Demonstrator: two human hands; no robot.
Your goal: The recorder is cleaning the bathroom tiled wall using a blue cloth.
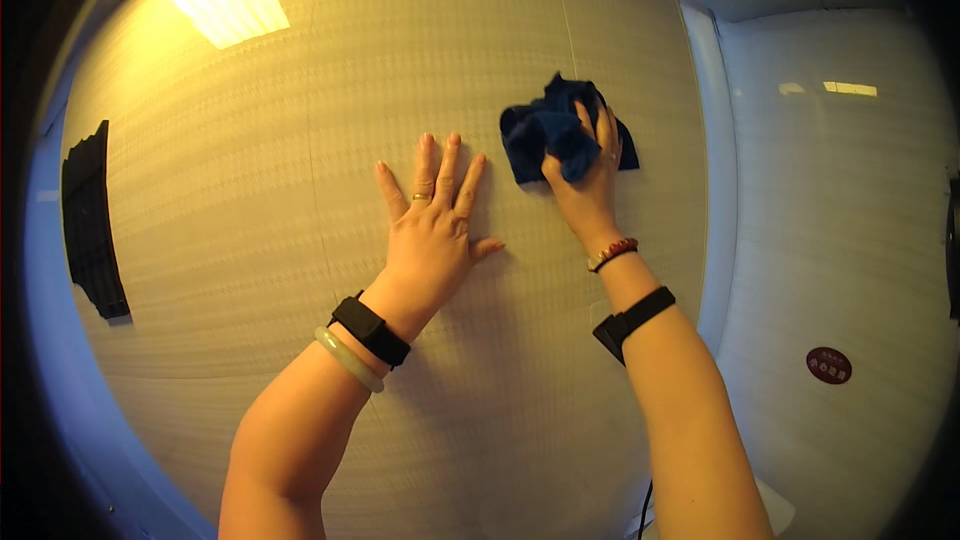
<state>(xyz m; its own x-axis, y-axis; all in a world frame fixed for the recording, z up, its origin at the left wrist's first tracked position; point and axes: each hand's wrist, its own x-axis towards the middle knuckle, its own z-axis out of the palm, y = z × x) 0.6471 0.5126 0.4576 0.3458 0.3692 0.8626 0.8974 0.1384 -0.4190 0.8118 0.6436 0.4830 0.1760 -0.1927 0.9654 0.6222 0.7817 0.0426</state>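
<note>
My right hand grips a crumpled dark blue cloth against a large, pale, glossy panel. The thumb is on the cloth's near side, and the other fingers bend over its right part. To the left of the cloth, my left hand lies palm down on the panel with its fingers spread and nothing held. A gold ring is on one of its fingers. Both wrists wear black straps, the left one beside a pale bangle, the right one below a bead bracelet.
At the panel's left edge is a black ridged piece. A ceiling light's reflection shines at the upper left. Right of the panel, a pale surface bears a dark red round sticker with writing. A black cord shows near the bottom.
</note>
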